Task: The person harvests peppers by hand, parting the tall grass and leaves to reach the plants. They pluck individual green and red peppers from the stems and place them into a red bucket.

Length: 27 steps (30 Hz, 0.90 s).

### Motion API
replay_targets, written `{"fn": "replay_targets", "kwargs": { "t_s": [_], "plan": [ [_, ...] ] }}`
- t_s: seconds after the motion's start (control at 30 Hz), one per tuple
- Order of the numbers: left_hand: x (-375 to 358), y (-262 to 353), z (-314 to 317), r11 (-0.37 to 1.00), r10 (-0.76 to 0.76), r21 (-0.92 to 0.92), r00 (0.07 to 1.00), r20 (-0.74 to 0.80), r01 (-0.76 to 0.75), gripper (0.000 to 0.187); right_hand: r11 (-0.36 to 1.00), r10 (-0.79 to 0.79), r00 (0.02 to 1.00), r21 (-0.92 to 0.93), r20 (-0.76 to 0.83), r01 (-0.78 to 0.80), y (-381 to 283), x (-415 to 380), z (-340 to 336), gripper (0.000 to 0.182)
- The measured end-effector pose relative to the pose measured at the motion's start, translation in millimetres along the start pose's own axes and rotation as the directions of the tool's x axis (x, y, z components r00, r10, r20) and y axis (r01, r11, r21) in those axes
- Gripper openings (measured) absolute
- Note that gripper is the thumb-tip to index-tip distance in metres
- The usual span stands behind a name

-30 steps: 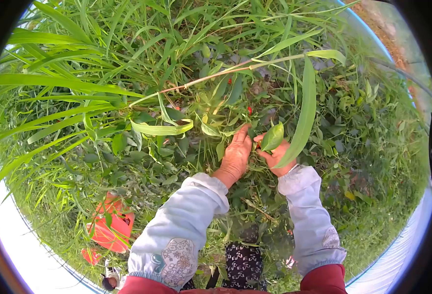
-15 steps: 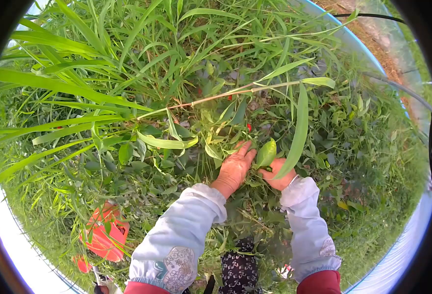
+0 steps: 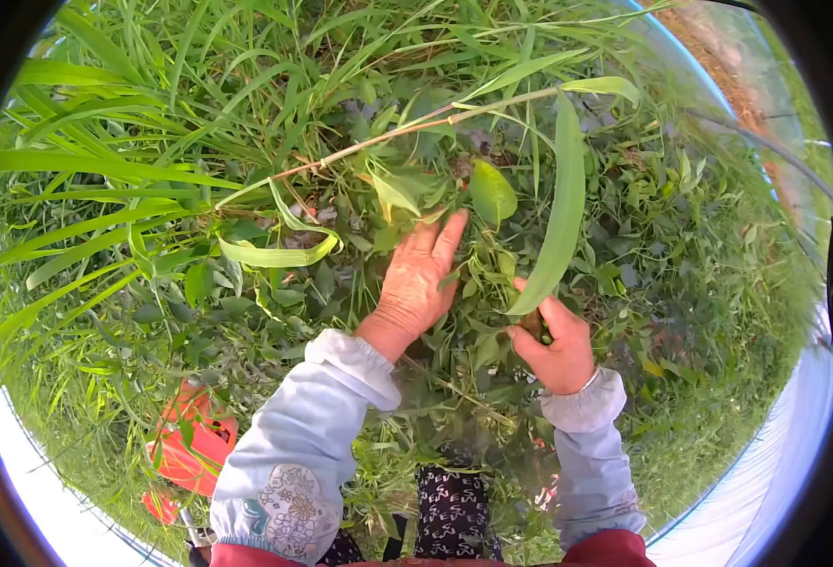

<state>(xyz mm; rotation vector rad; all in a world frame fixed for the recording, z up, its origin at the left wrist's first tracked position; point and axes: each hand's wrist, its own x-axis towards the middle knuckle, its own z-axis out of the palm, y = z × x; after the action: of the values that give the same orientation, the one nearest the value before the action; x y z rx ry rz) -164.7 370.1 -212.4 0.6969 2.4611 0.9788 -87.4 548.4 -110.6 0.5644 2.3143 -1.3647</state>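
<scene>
My left hand (image 3: pixel 418 283) reaches palm down into the leafy plant (image 3: pixel 480 283), its fingers stretched out and their tips among the leaves. To its right, my right hand (image 3: pixel 558 348) has thumb and fingers curled in, with a bit of green showing between them; what it grips I cannot tell. A long grass blade (image 3: pixel 565 208) hangs down in front of its fingertips. Above and between the hands stands a broad yellow-green leaf (image 3: pixel 493 194). A jointed grass stem (image 3: pixel 369 145) slants across beyond both hands.
A red-orange container (image 3: pixel 194 454) sits among the plants at lower left. Tall grass (image 3: pixel 85 170) crowds the upper left. My patterned trouser leg (image 3: pixel 452 510) is below. A dark hose-like line (image 3: pixel 766 151) runs at upper right, near a blue-white edge (image 3: pixel 695 71).
My left hand has moved up and left, its fingers straighter. The right hand has shifted slightly right, apart from the left. The broad leaf and grass stem appear higher in view.
</scene>
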Motion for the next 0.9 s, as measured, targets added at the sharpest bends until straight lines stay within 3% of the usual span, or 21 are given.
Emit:
{"fn": "replay_targets", "kwargs": {
  "t_s": [0.07, 0.13, 0.17, 0.23, 0.3, 0.33, 0.37, 0.4, 0.43, 0.47, 0.53, 0.57, 0.6, 0.67, 0.73, 0.8, 0.87, 0.9],
  "plan": [
    [-5.4, -1.9, -31.3, 0.993, -0.088, -0.096, 0.982, -0.167, 0.073, 0.06, 0.955, -0.171, 0.98, -0.227, 0.103, 0.191, -4.9, 3.5, 9.4, 0.051],
    [-15.7, -30.4, -37.4, 0.961, -0.251, -0.182, 0.934, -0.253, 0.208, 0.035, 0.951, -0.136, 0.98, -0.26, 0.142, 0.17, -0.4, 3.1, 19.8, 0.053],
    [-15.4, -49.2, -35.5, 0.793, -0.502, -0.488, 0.844, -0.187, 0.364, 0.031, 0.943, -0.141, 0.985, -0.291, 0.096, 0.163, 1.7, 2.4, 23.1, 0.052],
    [0.7, -80.4, -38.4, 0.711, -0.64, -0.533, 0.736, -0.22, 0.459, 0.032, 0.938, -0.132, 0.991, -0.322, 0.02, 0.131, 10.4, -0.7, 25.6, 0.049],
    [34.3, -77.3, -40.0, 0.649, -0.623, -0.675, 0.754, -0.207, 0.351, 0.04, 0.927, -0.128, 0.991, -0.349, 0.045, 0.136, 26.7, -3.1, 23.6, 0.051],
    [46.3, -123.7, -12.3, 0.948, -0.194, -0.312, 0.898, -0.394, 0.067, 0.052, 0.918, -0.117, 0.991, -0.374, 0.069, 0.135, 34.3, -6.7, 22.6, 0.053],
    [67.4, -108.2, -24.8, 0.875, -0.484, -0.148, 0.84, -0.247, 0.461, 0.062, 0.916, -0.112, 0.991, -0.379, 0.076, 0.132, 40.7, -10.2, 21.9, 0.053],
    [85.0, -91.6, -32.7, 0.783, -0.579, -0.424, 0.781, -0.233, 0.454, 0.068, 0.91, -0.059, 0.993, -0.404, 0.1, 0.094, 46.1, -12.4, 21.4, 0.054],
    [91.8, -89.7, -27.6, 0.636, -0.57, -0.705, 0.807, -0.157, 0.312, 0.067, 0.903, -0.008, 0.993, -0.426, 0.119, 0.058, 49.7, -13.3, 21.6, 0.056],
    [95.4, -87.0, -22.8, 0.401, -0.534, -0.903, 0.841, -0.091, 0.157, 0.065, 0.904, -0.009, 0.993, -0.424, 0.121, 0.06, 51.3, -14.6, 22.8, 0.056],
    [101.4, -48.5, -11.1, 0.46, -0.453, -0.821, 0.884, 0.112, 0.339, 0.055, 0.944, 0.298, 0.949, -0.178, 0.101, -0.277, 54.4, -17.7, 24.2, 0.057],
    [98.8, -34.2, 0.3, 0.725, -0.391, -0.548, 0.905, 0.169, 0.416, 0.049, 0.966, 0.247, 0.968, -0.087, 0.044, -0.243, 66.2, -22.2, 27.9, 0.054],
    [95.3, -21.5, 12.9, 0.896, -0.346, -0.2, 0.906, 0.245, 0.397, 0.043, 0.966, 0.248, 0.968, -0.085, 0.042, -0.244, 75.6, -27.8, 27.6, 0.054],
    [83.9, -4.8, 48.4, 0.991, -0.123, 0.075, 0.963, 0.24, 0.108, 0.04, 0.853, 0.335, 0.942, 0.428, -0.009, -0.299, 87.7, -38.6, 24.2, 0.05],
    [71.9, 2.1, 57.5, 0.99, -0.139, 0.011, 0.965, 0.221, 0.14, 0.041, 0.803, 0.422, 0.905, 0.482, -0.047, -0.35, 54.9, -45.4, 3.3, 0.044],
    [62.7, 4.6, 74.8, 0.985, -0.151, -0.056, 0.967, 0.206, 0.166, 0.042, 0.76, 0.392, 0.903, 0.615, -0.178, -0.209, 35.2, -52.9, -13.4, 0.042],
    [50.7, 3.3, 97.5, 0.974, 0.022, 0.218, 0.985, 0.169, -0.059, 0.046, 0.771, 0.346, 0.927, 0.608, -0.146, -0.192, 3.3, -50.0, -24.4, 0.042],
    [48.3, 16.6, 79.2, 0.98, -0.049, 0.201, 0.976, 0.214, 0.005, 0.048, 0.778, 0.294, 0.949, 0.606, -0.117, -0.167, -8.1, -45.1, -24.5, 0.042]
  ]
}}
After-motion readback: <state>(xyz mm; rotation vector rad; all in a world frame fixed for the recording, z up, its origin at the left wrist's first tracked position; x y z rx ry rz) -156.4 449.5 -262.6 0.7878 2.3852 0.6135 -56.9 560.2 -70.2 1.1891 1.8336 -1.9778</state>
